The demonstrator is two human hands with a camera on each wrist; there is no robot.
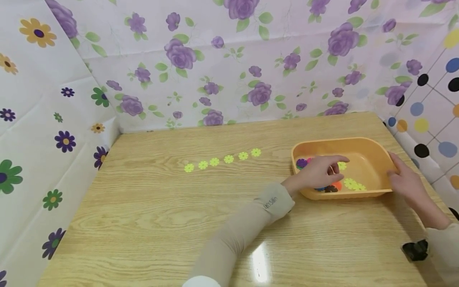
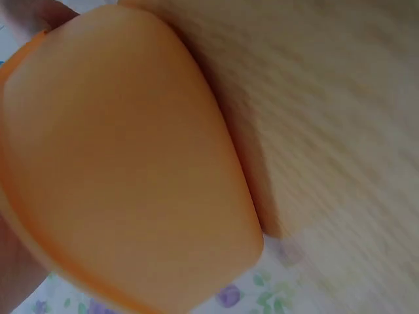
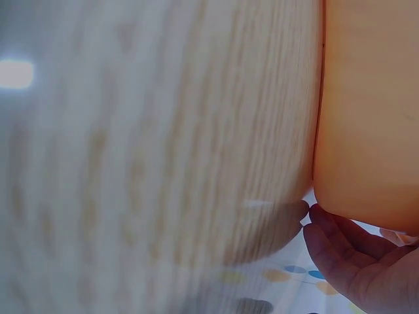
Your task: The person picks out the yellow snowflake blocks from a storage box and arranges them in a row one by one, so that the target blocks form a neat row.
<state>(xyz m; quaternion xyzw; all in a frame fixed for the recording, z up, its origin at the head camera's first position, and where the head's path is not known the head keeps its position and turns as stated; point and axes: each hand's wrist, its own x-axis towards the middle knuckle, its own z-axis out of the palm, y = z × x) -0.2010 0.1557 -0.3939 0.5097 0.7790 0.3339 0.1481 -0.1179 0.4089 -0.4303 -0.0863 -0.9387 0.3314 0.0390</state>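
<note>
An orange plastic basin stands at the right of the table, small flower-shaped pieces lying inside it. My left hand reaches over its near rim, index finger extended and the other fingers bent, with nothing visible between them. Just beyond the fingers is a yellow flower piece; more yellow flower pieces lie by the near wall. Partly hidden under the hand are purple, orange and dark pieces. My right hand grips the basin's right rim, its fingers against the outer wall in the right wrist view.
Several yellow flower pieces form a slanting row on the wooden table, left of the basin. Flower-printed sheeting backs the table, and a dotted sheet hangs along the right edge.
</note>
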